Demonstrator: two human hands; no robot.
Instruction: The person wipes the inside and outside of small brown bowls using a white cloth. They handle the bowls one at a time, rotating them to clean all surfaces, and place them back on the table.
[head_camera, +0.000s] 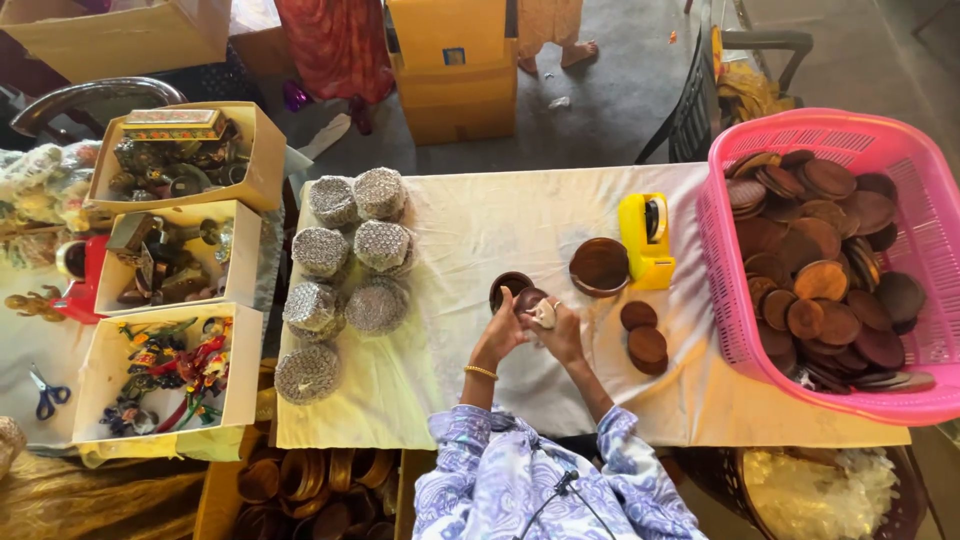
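While both my hands meet over the middle of the table, I hold a small round dark wooden lid between them, just above the cream cloth. My left hand curls its fingers around the lid's left edge, wrist bent upward, a thin gold bangle on the forearm. My right hand closes on a small pale object pressed against the lid; I cannot tell what that object is. Both forearms rise from patterned lilac sleeves at the near edge.

Just beyond the lid sits a small dark wooden bowl, round and smooth. Farther right lies a larger round wooden box with a reddish-brown top, touching a yellow plastic tape dispenser. Near right of my hands rest three flat brown wooden discs, two of them stacked.

At the far right a pink plastic basket with slotted walls is heaped with many more round wooden lids, dark and matte. To the left, round parcels wrapped in silvery mesh foam stand in a cluster. Beyond them three open cardboard boxes hold metal and painted figurines, and blue-handled scissors lie at the far left.
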